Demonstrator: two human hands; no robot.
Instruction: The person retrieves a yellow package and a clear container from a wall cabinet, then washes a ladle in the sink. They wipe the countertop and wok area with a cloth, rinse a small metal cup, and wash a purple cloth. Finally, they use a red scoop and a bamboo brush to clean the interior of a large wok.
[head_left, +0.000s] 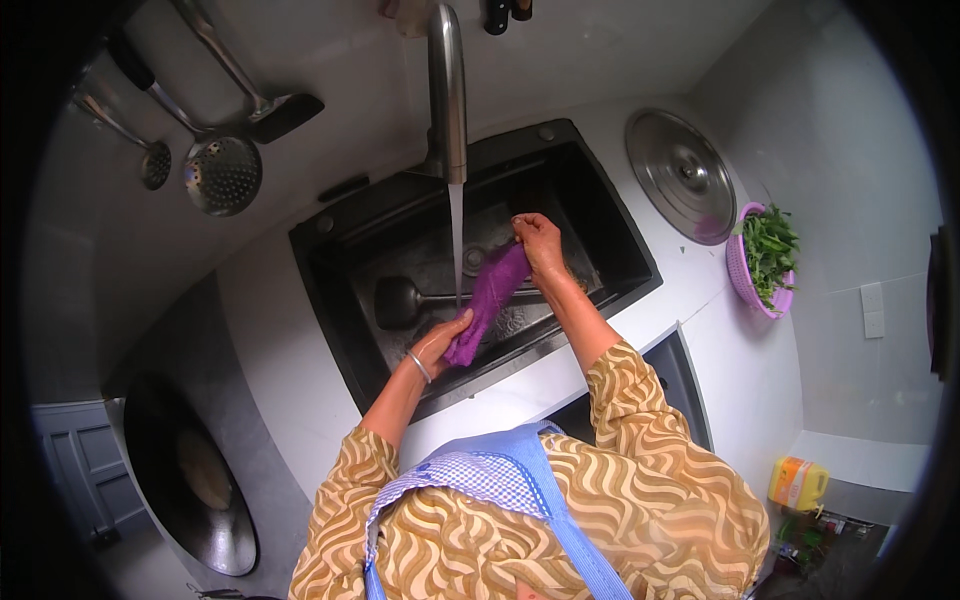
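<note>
Both my hands hold a wet purple cloth (491, 296) stretched over the black sink (337, 322). My left hand (441, 339) grips its lower end, with a bangle at the wrist. My right hand (540, 244) is closed on the upper end. Water runs from the metal faucet (448, 97) in a stream just beside the cloth. Beneath the cloth, a dark spatula (399, 302) lies in the sink, its handle partly hidden by the cloth and my right hand.
Right of the sink are a metal pot lid (681, 174) and a pink basket (739, 274) of leafy greens (766, 251). A large wok (187, 472) sits at lower left. A skimmer (223, 174) and other utensils hang at upper left. A yellow jug (796, 484) stands at lower right.
</note>
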